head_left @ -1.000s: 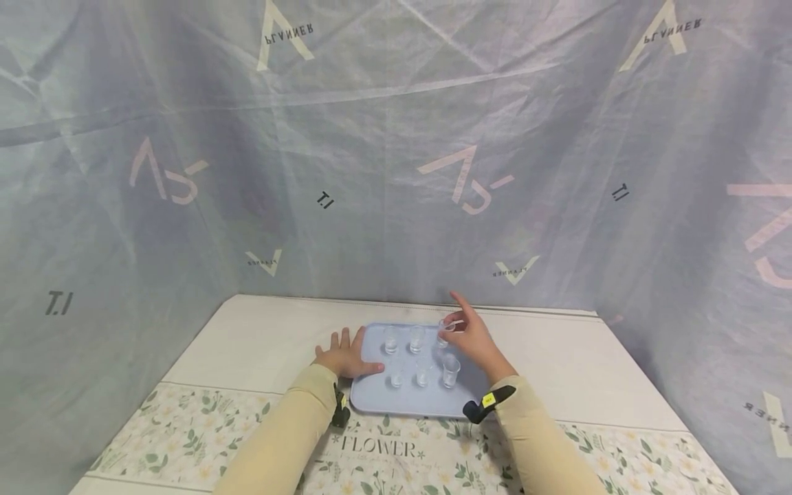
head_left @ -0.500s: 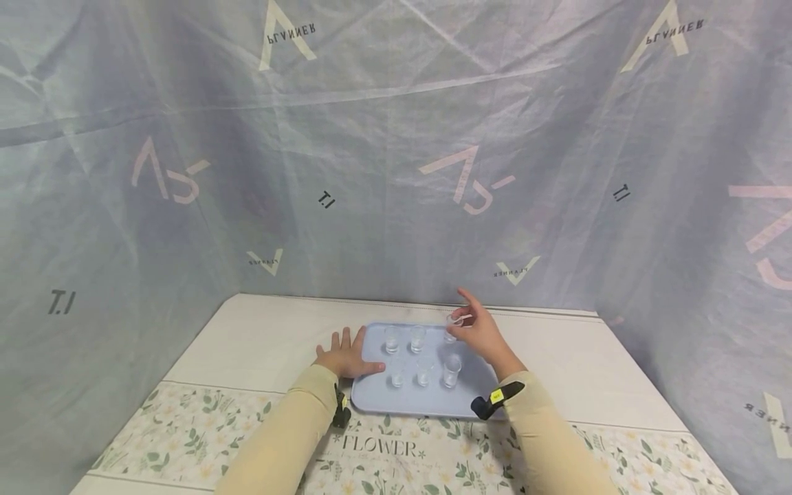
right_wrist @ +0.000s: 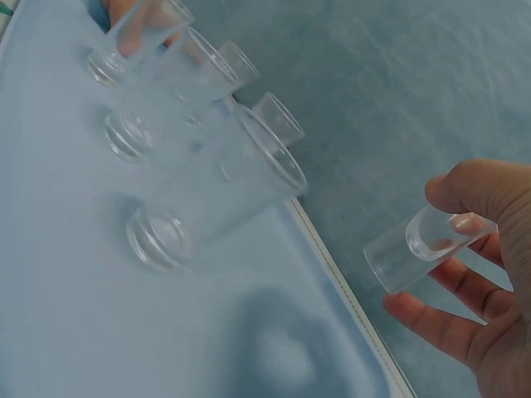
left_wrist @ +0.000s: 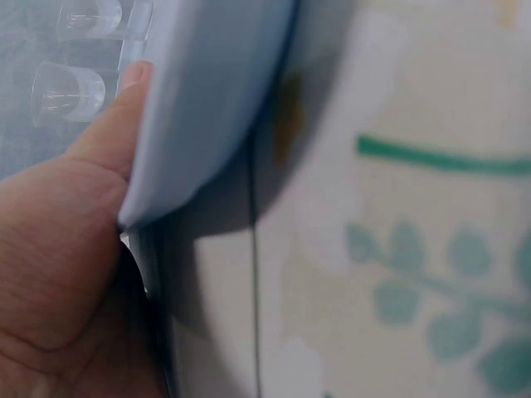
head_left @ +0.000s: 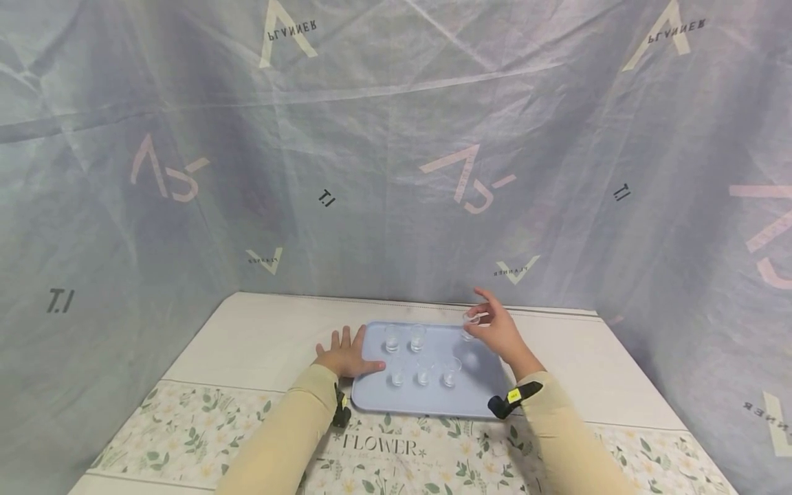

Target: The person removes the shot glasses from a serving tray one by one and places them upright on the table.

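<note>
My right hand (head_left: pixel 498 335) pinches a clear shot glass (right_wrist: pixel 394 259) between thumb and fingers, over the back right part of a pale blue tray (head_left: pixel 427 405). The index finger points up and away from the glass. On the tray stand more clear shot glasses, upright: two in the back row, including one glass (head_left: pixel 417 339), and three in the front row, including the rightmost glass (right_wrist: pixel 220 178). At the tray's left side rests my left hand (head_left: pixel 346 359), fingers spread; its thumb (left_wrist: pixel 108 133) reaches over the rim in the left wrist view.
Under the tray lies a white cloth (head_left: pixel 247 344) with a floral printed band (head_left: pixel 185 426) along the front, lettered FLOWER. A grey-blue curtain (head_left: pixel 371 227) with printed letters hangs behind and at both sides.
My right hand has moved to the right with the shot glass, away from the two back-row glasses. The left hand stays at the tray's left side.
</note>
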### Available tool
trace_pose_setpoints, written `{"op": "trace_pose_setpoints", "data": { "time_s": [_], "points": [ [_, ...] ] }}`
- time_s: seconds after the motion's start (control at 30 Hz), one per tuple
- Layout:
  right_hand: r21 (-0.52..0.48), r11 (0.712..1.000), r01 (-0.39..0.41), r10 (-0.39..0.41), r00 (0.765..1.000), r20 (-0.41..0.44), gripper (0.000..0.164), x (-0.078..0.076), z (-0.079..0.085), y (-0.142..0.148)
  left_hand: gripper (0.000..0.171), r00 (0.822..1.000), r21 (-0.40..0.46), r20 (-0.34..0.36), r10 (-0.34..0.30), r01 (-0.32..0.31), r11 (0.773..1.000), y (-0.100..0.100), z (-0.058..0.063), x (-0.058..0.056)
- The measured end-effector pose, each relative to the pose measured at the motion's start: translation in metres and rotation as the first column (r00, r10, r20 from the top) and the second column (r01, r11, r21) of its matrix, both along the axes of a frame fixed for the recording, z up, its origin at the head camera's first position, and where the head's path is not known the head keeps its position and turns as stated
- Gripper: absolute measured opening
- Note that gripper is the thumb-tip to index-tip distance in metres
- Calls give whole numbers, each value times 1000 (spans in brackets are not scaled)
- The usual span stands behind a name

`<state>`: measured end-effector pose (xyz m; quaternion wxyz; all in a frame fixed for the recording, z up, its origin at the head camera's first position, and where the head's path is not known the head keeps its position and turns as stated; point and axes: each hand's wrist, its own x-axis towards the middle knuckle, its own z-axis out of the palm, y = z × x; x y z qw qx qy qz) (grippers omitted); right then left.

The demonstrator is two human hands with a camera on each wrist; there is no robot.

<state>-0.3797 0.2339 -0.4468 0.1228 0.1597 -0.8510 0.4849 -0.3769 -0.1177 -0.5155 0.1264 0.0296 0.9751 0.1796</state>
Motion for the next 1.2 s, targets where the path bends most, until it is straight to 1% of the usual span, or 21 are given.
{"op": "trace_pose_setpoints", "data": {
  "time_s": [0.2,0.33,0.37,0.43,0.5,0.57,0.77,0.87,0.97,1.1,1.17,1.2],
  "points": [
    [4,1000,10,-10,1000,2,84,2,0,13,119,1000,-7,-1,2,-2,1000,-1,-4,0],
    [3,1000,-1,2,1000,-2,83,17,15,14,119,1000,1,-12,4,-4,1000,-1,-7,0],
    [2,1000,-2,2,1000,-3,83,17,16,15,119,1000,5,-14,4,-3,1000,-1,-7,1],
    [7,1000,5,-5,1000,-3,84,16,15,18,119,1000,10,-13,3,-3,1000,-1,-6,1],
    [14,1000,21,-21,1000,-11,85,9,6,23,118,1000,4,-3,2,-2,1000,-1,-3,2],
    [10,999,40,-39,999,-15,87,2,-3,28,118,1000,6,-8,1,-1,1000,-1,-1,2],
    [29,996,83,-82,995,-48,91,0,-5,33,118,1000,16,-17,3,-3,1000,0,2,1],
    [43,993,112,-110,993,-43,93,0,-6,37,118,1000,9,-9,1,-1,1000,2,2,2],
    [53,990,129,-127,991,-44,94,0,-8,40,117,1000,-2,4,-3,3,1000,4,8,5],
    [59,990,129,-126,991,-51,95,0,-8,44,115,1000,3,5,-4,4,1000,5,23,16],
    [59,990,130,-127,991,-51,95,0,-7,47,114,1000,14,-2,-4,4,1000,5,29,20],
    [58,990,131,-128,991,-49,95,0,-7,48,116,1000,22,-12,-6,6,1000,5,27,19]
  ]
}}
